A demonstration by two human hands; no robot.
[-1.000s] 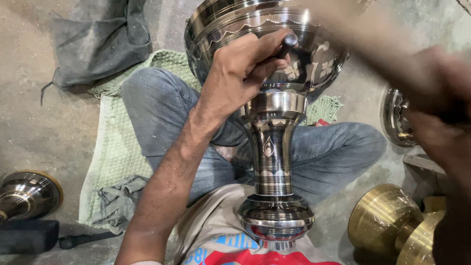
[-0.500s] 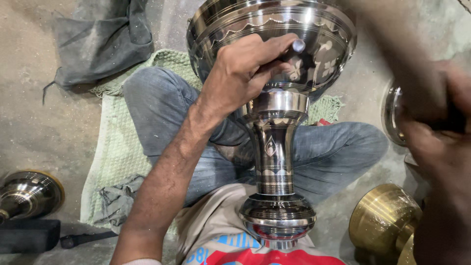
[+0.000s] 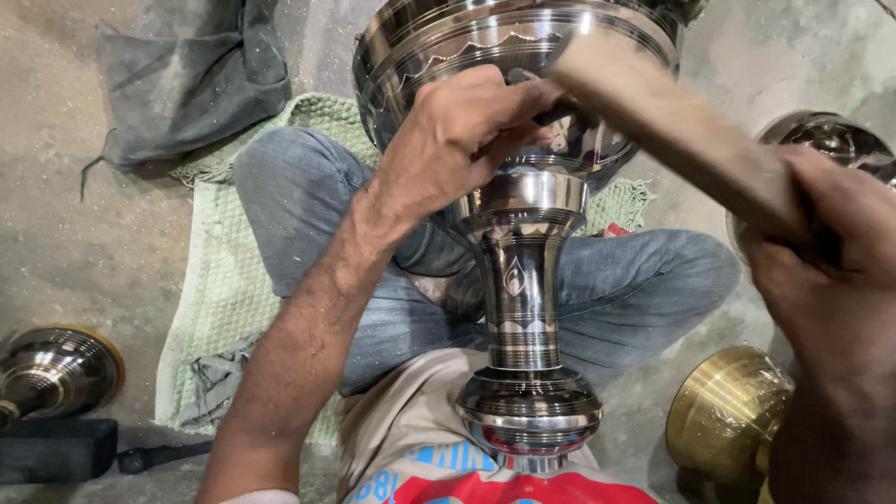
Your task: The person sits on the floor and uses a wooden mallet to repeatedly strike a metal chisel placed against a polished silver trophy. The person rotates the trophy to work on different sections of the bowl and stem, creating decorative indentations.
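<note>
Two hands worked over one large polished metal vessel (image 3: 523, 280), a goblet-shaped piece with a wide bowl, a narrow engraved stem and a rounded foot. It lay across the lap of the seated person, the foot close to the belly and the bowl pointing away, above the crossed legs in blue jeans (image 3: 299, 215).

The left hand (image 3: 457, 140) rested on the lower side of the bowl, its grip pinched around a thin dark metal tool (image 3: 551, 114) whose tip met the bowl's surface just above the neck. The right hand (image 3: 831, 252) was closed tight around the end of a wooden mallet (image 3: 672, 131), which slanted up and left so that its far end sat over the dark tool by the left fingers. The mallet was blurred, so whether it touched the tool could not be told.

Under the legs lay a pale green woven mat (image 3: 224, 289) on the concrete floor (image 3: 75, 233), with a grey cloth (image 3: 187, 84) crumpled beyond it at upper left. Another silvery metal piece (image 3: 51, 369) stood at the far left, next to a dark block (image 3: 56, 448). One brass-coloured piece (image 3: 723, 420) sat at lower right, and a shiny bowl (image 3: 831, 140) lay behind the right hand.
</note>
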